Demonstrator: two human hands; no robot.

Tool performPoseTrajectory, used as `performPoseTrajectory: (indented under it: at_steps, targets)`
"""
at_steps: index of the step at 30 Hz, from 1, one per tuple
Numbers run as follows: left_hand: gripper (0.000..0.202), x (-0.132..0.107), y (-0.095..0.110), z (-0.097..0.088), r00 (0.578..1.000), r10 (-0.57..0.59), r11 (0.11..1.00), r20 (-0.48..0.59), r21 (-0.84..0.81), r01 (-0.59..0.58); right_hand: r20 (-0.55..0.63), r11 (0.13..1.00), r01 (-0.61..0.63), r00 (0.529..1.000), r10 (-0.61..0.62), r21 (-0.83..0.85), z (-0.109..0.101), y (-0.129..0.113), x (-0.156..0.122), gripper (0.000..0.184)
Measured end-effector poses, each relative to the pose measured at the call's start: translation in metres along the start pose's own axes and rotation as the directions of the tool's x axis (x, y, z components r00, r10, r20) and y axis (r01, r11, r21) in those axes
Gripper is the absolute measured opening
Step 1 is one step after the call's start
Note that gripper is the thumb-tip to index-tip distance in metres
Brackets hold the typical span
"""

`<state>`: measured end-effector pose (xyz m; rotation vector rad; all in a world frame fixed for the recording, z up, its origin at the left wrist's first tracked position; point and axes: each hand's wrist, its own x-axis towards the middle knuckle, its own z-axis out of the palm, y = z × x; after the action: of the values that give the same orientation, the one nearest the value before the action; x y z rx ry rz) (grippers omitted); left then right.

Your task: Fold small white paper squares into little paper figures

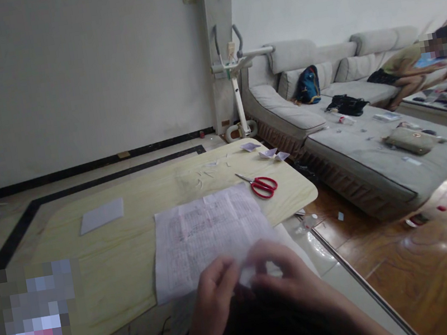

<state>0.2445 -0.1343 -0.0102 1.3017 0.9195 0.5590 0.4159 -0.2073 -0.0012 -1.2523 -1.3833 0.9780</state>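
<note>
Close to my body, over the near edge of a large creased printed sheet [212, 231], my two hands meet. My left hand [213, 295] is closed, thumb and fingers pinching a small piece of white paper [247, 274]. My right hand [289, 273] curls in from the other side, its fingers closed on the same paper and smeared by motion. The paper's shape is blurred and partly hidden by the fingers. Beyond the sheet's far right corner lie red-handled scissors [264, 186], blades pointing away to the left.
The pale yellow table [143, 248] carries a white paper pad [101, 215], thin paper scraps [205, 179] and small folded papers [268, 154] near its far right edge. A grey sofa [351, 147] stands to the right; a person [405, 65] sits there. Exercise equipment [237, 91] stands behind.
</note>
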Motion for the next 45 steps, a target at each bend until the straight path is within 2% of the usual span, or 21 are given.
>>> performPoseTrajectory:
  at_steps: [5,7,13,15,17,19,22,25,32,39,41,43,45]
  targets:
    - [0.033,-0.005,0.001,0.005,1.000,0.009,1.000,-0.025,-0.006,-0.009,-0.096,0.999,-0.017,0.995,0.014,-0.029,0.004,0.006,0.002,0.007]
    - [0.033,-0.008,0.000,0.006,0.998,0.032,0.999,-0.062,0.017,-0.031,-0.142,0.999,-0.008,0.990,0.001,-0.051,0.005,0.008,0.002,0.011]
    - [0.028,-0.009,0.000,0.004,0.991,0.104,0.977,0.087,0.176,-0.118,-0.236,0.989,0.093,0.965,-0.118,-0.116,0.010,0.017,-0.001,0.016]
    - [0.030,-0.009,-0.001,0.005,0.994,0.103,0.973,0.025,0.206,-0.106,-0.276,0.982,0.136,0.947,-0.167,-0.129,0.013,0.021,-0.001,0.015]
    - [0.032,-0.009,-0.003,0.008,0.993,0.116,0.980,-0.038,0.166,-0.108,-0.314,0.979,0.159,0.929,-0.193,-0.129,0.015,0.024,-0.002,0.015]
    - [0.024,-0.010,-0.003,0.009,0.979,0.189,0.972,-0.073,0.156,-0.176,-0.342,0.981,0.157,0.921,-0.188,-0.117,0.017,0.026,-0.002,0.016]
    - [0.009,-0.011,0.001,0.010,0.932,0.355,0.909,-0.071,0.261,-0.326,-0.365,0.987,0.136,0.917,-0.160,-0.089,0.018,0.026,-0.002,0.018]
    - [0.012,-0.013,0.006,0.010,0.890,0.450,0.860,-0.080,0.308,-0.407,-0.362,0.991,0.126,0.922,-0.137,-0.054,0.017,0.025,-0.004,0.017]
    - [0.013,-0.012,0.004,0.005,0.852,0.504,0.841,-0.142,0.305,-0.447,-0.300,0.993,0.116,0.947,-0.110,0.004,0.010,0.019,-0.005,0.007]
    - [0.013,-0.015,0.011,0.004,0.865,0.473,0.867,-0.168,0.262,-0.424,-0.272,0.965,0.225,0.928,-0.253,-0.132,0.008,0.008,-0.003,0.011]
    - [0.012,-0.015,0.010,0.005,0.859,0.481,0.862,-0.174,0.271,-0.428,-0.286,0.972,0.197,0.931,-0.226,-0.127,0.008,0.008,-0.003,0.012]
    - [0.012,-0.014,0.006,0.005,0.848,0.500,0.848,-0.176,0.298,-0.439,-0.329,0.989,0.122,0.933,-0.143,-0.084,0.008,0.011,-0.004,0.007]
    - [0.010,-0.012,0.001,0.006,0.831,0.525,0.831,-0.184,0.323,-0.454,-0.354,0.999,0.031,0.934,-0.044,-0.042,0.008,0.016,-0.005,0.018]
